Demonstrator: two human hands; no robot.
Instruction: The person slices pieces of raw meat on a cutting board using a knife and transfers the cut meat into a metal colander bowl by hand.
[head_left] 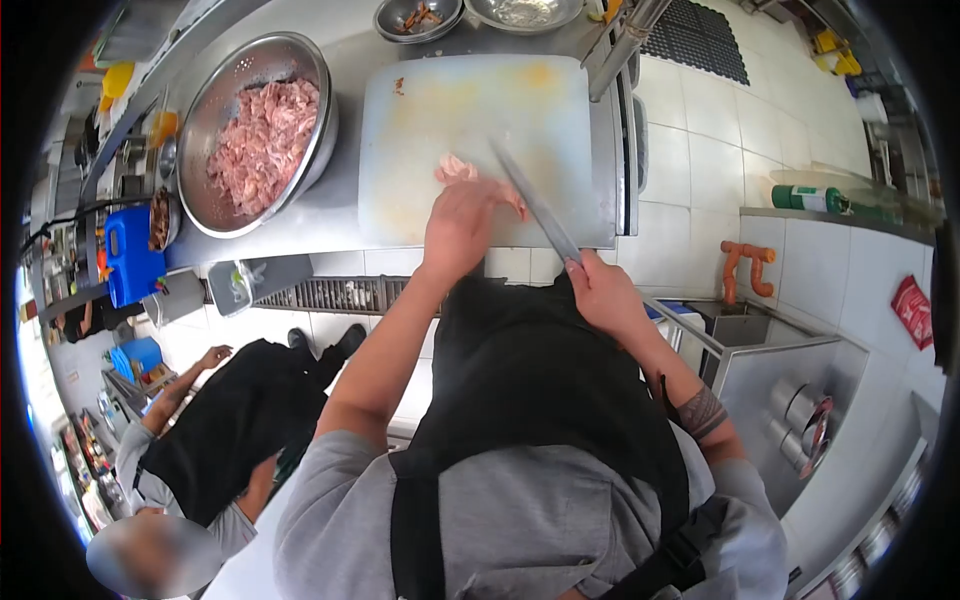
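A white cutting board (420,130), stained yellow in places, lies on the steel counter. On its near half is a piece of raw meat (457,168), pale pink, partly covered by my left hand (462,222). The fingers of that hand are bent down over the meat and press on it. My right hand (604,290) is closed round the handle of a kitchen knife (540,213) at the board's near right edge. The long blade points away and to the left, beside the meat; I cannot tell whether it touches the meat. The knife's handle is mostly hidden in my fist.
A big metal colander (325,135) holding cut raw meat (262,145) stands left of the board. Two metal bowls (420,30) (525,14) sit behind it. A blue jug (135,255) is at far left. A co-worker in a black apron (235,430) stands at my left.
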